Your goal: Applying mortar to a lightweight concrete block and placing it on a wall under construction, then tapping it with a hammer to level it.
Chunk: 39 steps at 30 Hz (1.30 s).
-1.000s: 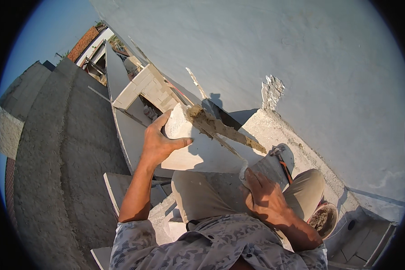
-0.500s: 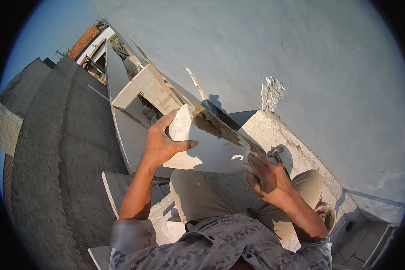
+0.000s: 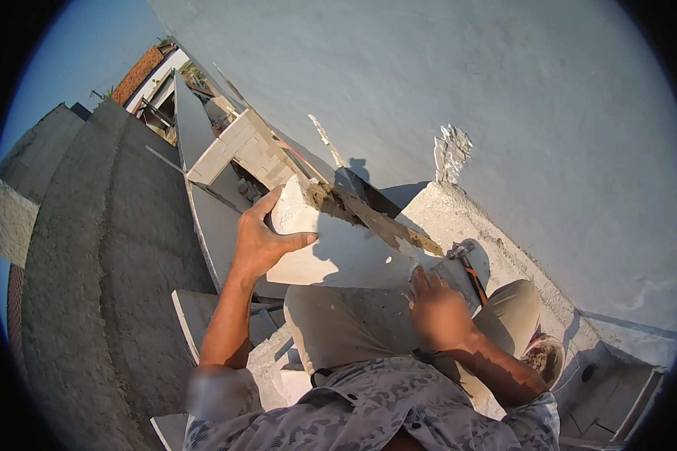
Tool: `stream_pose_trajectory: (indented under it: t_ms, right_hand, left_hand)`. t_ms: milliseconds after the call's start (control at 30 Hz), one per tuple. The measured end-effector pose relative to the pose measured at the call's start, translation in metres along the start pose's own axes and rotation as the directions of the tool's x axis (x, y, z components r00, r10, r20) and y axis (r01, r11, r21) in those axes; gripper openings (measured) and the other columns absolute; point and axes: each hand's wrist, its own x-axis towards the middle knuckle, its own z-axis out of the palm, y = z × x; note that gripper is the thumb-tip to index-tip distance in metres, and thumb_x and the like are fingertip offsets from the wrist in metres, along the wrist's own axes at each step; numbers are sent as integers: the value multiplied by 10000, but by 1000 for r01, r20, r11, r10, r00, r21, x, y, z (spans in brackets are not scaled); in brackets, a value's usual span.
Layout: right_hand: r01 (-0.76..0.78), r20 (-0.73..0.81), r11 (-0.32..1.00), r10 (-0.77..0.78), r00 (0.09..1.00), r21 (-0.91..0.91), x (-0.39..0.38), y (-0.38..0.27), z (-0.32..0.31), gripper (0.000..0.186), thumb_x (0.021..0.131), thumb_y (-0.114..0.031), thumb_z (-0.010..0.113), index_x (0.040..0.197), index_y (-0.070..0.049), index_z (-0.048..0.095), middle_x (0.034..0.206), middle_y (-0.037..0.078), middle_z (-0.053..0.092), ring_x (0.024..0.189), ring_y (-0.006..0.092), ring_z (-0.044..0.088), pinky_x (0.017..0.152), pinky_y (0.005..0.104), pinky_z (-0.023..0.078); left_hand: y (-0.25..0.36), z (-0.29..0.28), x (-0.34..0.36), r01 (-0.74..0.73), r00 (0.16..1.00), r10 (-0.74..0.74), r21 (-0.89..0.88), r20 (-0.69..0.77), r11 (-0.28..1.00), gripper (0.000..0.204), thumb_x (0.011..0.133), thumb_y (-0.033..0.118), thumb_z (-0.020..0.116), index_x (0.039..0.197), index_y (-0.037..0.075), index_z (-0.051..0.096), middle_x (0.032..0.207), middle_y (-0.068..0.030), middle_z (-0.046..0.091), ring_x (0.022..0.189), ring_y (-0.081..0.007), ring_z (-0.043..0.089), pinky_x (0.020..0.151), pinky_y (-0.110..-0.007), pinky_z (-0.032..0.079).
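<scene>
A pale, lightweight concrete block lies tilted above my lap, with rough grey-brown mortar along its far edge. My left hand grips the block's left end, thumb over the near face and fingers at the far corner. At the block's right end is my right hand, its fingertips by the broken-looking corner. Blur smears this hand, and I cannot make out whether anything is between its fingers. Just beyond it, a hammer with an orange and black handle rests near my right knee.
A smooth grey wall rises ahead and to the right, with a rough pale ledge at its foot. To the left stand pale block partitions and a dark rendered wall. A bucket-like container sits beside my right leg.
My right hand has slid down and slightly left along the block's right end, uncovering more of the hammer handle. The block and my left hand have shifted slightly left.
</scene>
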Motion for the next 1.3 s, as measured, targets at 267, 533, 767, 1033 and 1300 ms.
stream_pose_trajectory:
  t_ms: [267,533,767,1033,1300]
  right_hand:
    - [10,84,997,-16,996,74,11,-17,-32,615,874,-146,706,1366,143,479,1102,290,624,940,424,683,716,475,584]
    - [-7,59,992,0,998,124,10,-1,-64,561,858,-131,701,1311,151,527,1015,266,632,851,370,700,644,439,589]
    - [-6,83,992,-5,997,128,20,-18,-22,592,887,-138,690,1370,130,479,1107,303,623,895,433,700,694,469,594]
    - [153,75,984,-160,984,97,-6,-23,-29,568,850,-56,632,1331,212,492,1006,286,621,811,363,699,620,419,596]
    - [-92,68,960,76,995,264,-24,3,-32,546,951,-198,646,1379,113,512,1102,340,617,796,427,719,617,475,593]
  left_hand:
    - [5,1,4,5,1000,-6,48,24,999,972,567,249,997,1361,-124,578,1226,-239,707,1138,-269,681,1026,-357,505]
    - [9,5,6,34,999,-37,85,27,996,964,561,257,985,1370,-89,591,1240,-227,705,1128,-264,685,1014,-361,512]
    - [13,9,8,-15,999,13,71,32,997,938,568,238,969,1363,-91,597,1227,-214,714,1107,-259,690,1000,-355,516]
    - [7,5,6,3,999,-2,-22,34,1000,920,582,177,977,1369,-101,590,1166,-192,732,1056,-231,698,957,-339,538]
    - [7,4,5,39,999,-36,-95,31,995,926,592,140,994,1381,-105,575,1187,-170,715,1043,-219,690,936,-335,549]
